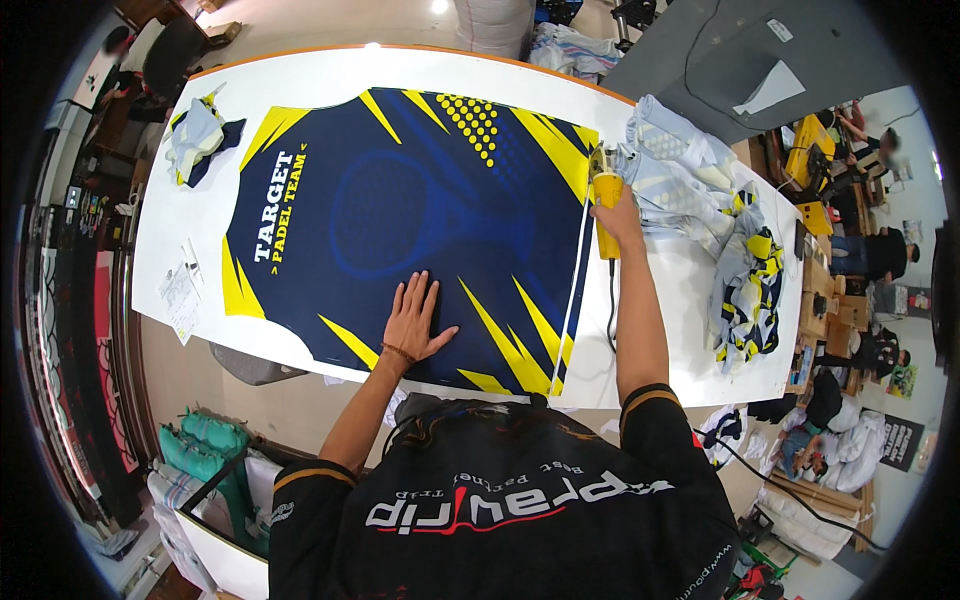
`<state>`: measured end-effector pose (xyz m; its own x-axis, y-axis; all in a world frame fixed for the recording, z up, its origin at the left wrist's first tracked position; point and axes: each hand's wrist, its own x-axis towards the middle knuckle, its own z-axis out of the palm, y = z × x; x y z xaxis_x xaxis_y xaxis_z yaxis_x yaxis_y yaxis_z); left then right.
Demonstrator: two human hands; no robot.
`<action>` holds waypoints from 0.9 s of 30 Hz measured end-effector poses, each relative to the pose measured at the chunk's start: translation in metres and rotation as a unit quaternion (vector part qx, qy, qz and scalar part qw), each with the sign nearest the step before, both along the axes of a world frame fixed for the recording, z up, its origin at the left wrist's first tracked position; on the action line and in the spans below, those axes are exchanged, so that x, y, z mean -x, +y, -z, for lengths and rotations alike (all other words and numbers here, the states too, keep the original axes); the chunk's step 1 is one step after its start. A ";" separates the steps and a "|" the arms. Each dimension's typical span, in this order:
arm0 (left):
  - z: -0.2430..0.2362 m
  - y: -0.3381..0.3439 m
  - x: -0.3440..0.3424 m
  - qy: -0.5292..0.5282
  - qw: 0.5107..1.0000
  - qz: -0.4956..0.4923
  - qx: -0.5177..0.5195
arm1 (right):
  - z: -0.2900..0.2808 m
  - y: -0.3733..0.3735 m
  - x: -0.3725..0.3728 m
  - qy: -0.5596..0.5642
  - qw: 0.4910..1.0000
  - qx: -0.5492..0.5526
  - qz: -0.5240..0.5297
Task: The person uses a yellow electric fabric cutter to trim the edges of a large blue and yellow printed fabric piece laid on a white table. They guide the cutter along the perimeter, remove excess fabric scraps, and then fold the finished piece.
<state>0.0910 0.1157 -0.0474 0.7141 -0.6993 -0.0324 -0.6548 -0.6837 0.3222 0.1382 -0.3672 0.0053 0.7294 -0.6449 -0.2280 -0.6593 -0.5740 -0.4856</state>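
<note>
A navy fabric panel with yellow shards, dots and printed lettering [400, 230] lies spread on the white table [170, 265]. My left hand [413, 315] rests flat on its lower middle, fingers spread and holding nothing. My right hand [618, 212] grips a yellow corded electric cutter [607, 240] at the panel's upper right edge, beside a long white strip [568, 330]. Crumpled pale printed fabric [680, 170] lies right of the cutter, with a navy, yellow and white heap [748, 290] below it. The cutter's blade is too small to make out clearly.
A small fabric bundle [197, 138] and papers [182, 290] sit at the table's left. A grey board [690, 60] stands beyond the back right. Several people [880, 255] are at the far right among benches and cloth piles. Green sacks [195, 455] stand at lower left.
</note>
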 end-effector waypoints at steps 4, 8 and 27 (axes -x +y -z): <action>-0.001 0.000 0.000 -0.005 1.000 -0.004 -0.002 | -0.002 -0.010 -0.018 0.028 0.999 -0.015 0.015; -0.001 -0.001 0.000 0.000 1.000 -0.003 -0.008 | -0.005 -0.018 -0.033 0.027 0.999 -0.024 0.018; -0.001 -0.001 -0.003 0.013 1.000 0.002 -0.005 | -0.003 -0.061 -0.114 0.028 0.999 0.023 0.026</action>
<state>0.0939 0.1145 -0.0460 0.7098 -0.7020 -0.0581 -0.6494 -0.6840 0.3323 0.2525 -0.4280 0.0081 0.6815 -0.6928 -0.2355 -0.7140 -0.5592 -0.4212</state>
